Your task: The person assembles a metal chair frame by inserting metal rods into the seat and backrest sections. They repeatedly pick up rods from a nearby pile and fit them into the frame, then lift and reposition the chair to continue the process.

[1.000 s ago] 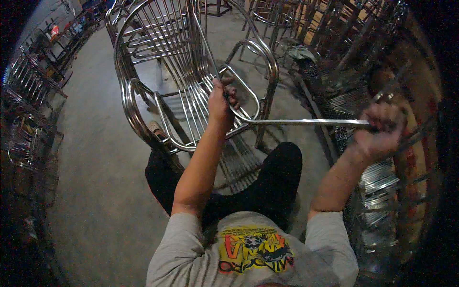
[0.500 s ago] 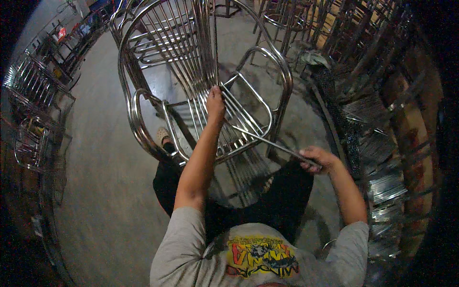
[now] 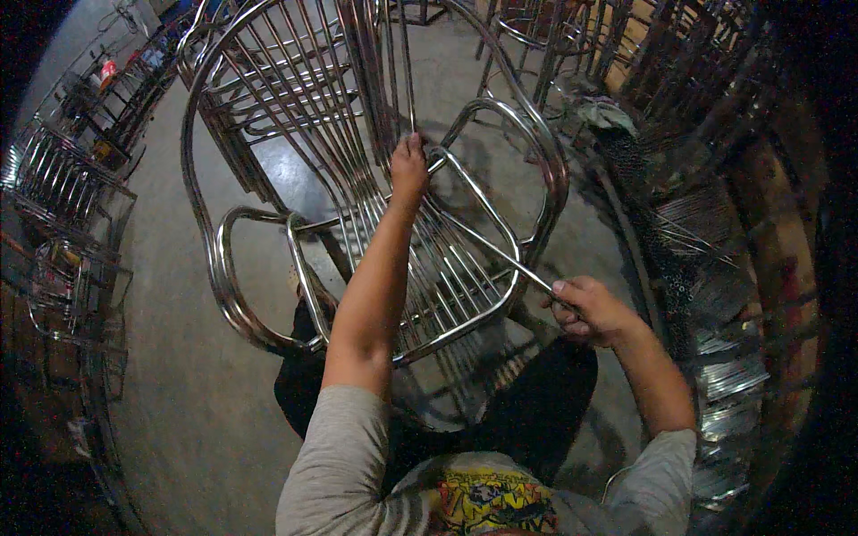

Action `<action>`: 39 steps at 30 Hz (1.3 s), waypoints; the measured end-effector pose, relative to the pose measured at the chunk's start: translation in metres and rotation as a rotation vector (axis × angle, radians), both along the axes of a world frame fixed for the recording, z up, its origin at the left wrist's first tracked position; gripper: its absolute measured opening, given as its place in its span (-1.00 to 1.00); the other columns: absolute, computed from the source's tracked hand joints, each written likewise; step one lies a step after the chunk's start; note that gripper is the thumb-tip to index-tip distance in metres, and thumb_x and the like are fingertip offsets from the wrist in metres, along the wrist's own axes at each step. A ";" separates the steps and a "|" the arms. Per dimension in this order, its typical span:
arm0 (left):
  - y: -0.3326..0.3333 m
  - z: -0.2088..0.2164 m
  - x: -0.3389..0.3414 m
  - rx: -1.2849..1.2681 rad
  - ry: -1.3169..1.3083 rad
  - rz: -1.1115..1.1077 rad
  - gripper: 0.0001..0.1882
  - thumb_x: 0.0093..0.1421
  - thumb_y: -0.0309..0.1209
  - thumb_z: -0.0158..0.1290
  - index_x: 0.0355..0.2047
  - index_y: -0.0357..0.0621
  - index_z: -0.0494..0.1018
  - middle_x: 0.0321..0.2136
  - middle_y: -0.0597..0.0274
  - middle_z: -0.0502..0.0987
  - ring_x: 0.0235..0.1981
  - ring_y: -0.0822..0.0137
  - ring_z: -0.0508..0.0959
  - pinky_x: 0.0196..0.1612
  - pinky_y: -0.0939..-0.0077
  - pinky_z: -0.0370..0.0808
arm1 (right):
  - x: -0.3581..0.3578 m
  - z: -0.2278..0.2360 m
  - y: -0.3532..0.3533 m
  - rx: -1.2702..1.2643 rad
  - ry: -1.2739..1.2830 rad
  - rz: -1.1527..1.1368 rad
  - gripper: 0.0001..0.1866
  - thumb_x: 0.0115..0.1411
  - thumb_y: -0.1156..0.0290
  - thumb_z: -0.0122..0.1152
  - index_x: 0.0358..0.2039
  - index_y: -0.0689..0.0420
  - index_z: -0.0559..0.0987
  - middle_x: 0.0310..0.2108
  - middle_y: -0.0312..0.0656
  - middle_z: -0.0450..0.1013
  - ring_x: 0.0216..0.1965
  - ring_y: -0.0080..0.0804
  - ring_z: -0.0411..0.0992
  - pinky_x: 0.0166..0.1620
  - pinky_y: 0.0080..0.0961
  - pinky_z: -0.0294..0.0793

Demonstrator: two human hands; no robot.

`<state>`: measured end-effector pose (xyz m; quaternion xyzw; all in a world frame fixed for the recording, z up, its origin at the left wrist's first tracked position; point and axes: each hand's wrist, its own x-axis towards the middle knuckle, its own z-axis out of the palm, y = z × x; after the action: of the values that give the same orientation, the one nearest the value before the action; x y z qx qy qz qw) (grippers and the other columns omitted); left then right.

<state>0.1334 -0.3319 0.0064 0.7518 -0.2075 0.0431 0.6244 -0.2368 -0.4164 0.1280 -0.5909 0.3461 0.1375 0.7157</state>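
A shiny tubular metal chair frame (image 3: 447, 337), with curved armrests and several thin slats across seat and back, stands tilted before me. My left hand (image 3: 409, 168) is closed around a thin upright metal rod (image 3: 407, 76) where the back meets the seat. My right hand (image 3: 585, 310), in a fist at the right of the seat, grips the end of a thin metal rod (image 3: 496, 250). That rod slants up and left across the seat's right edge toward my left hand. Whether both hands hold one bent rod, I cannot tell.
Another tubular metal frame (image 3: 304, 112) stands behind the chair. More metal chairs (image 3: 63, 174) line the left side. On the right lie bundles of metal rods and tubes (image 3: 728, 380), with a pale cloth (image 3: 608, 116) farther back and stool frames (image 3: 527, 36) behind.
The chair frame has come nearer to me and its left side has swung outward. My left hand has risen slightly; my right hand has shifted a little, still gripping the rod.
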 end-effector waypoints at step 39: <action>0.240 -0.009 -0.224 0.915 -0.233 -0.029 -0.32 0.08 0.00 0.15 0.08 -0.21 0.36 -0.47 0.12 0.48 -0.38 0.17 0.51 -0.02 0.07 0.29 | 0.153 -0.107 -0.026 -1.054 -0.052 0.615 -0.58 0.26 0.23 0.09 -0.15 0.41 0.51 -0.36 0.05 0.53 -0.29 -0.26 0.49 -0.17 -0.35 0.43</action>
<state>-0.0904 -0.0922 -0.0031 0.9369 -0.2843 0.0224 0.2023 -0.0839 -0.4421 0.0208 -0.9415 0.1633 0.1336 0.2627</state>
